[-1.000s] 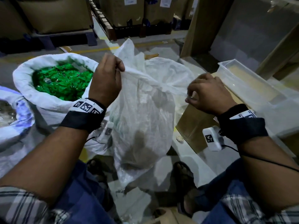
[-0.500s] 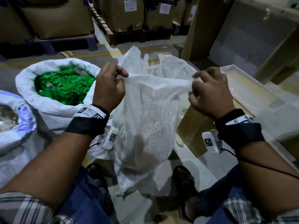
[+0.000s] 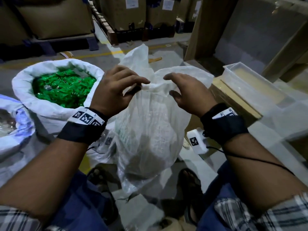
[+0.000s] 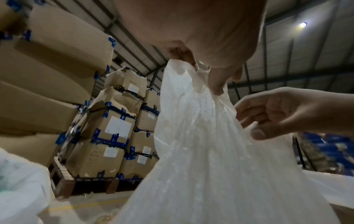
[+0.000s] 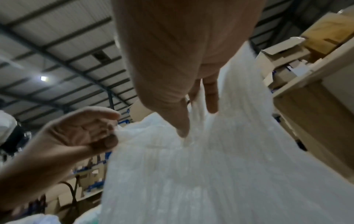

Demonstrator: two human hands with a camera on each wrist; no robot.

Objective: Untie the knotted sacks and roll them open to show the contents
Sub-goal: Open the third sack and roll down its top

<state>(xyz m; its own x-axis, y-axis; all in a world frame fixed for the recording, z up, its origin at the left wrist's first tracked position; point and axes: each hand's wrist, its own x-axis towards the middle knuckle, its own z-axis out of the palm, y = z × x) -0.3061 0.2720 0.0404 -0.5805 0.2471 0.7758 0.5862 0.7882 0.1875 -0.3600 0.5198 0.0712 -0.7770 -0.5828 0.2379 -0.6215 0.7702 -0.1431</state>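
Observation:
A thin white woven sack (image 3: 150, 130) stands between my knees, its top bunched together and its contents hidden behind the fabric. My left hand (image 3: 143, 84) pinches the gathered top edge between thumb and fingers; the left wrist view shows the same pinch by the left hand (image 4: 199, 66) on the sack (image 4: 201, 151). Just right of the bunch, my right hand (image 3: 168, 85) has loose, spread fingers. In the right wrist view the right hand (image 5: 195, 115) touches the sack's fabric (image 5: 210, 174) with thumb and fingers apart.
On the left stands a white sack (image 3: 55, 110) rolled open on green packets (image 3: 63, 87). Another sack (image 3: 10, 127) lies at the far left edge. A clear plastic box (image 3: 250, 80) rests on a cardboard carton (image 3: 233, 100) to the right. Cartons on pallets (image 3: 126, 17) line the back.
Both hands held the sack's rim stretched wide apart. They have come together at the middle, bunching the top, and my right hand has let go of its part.

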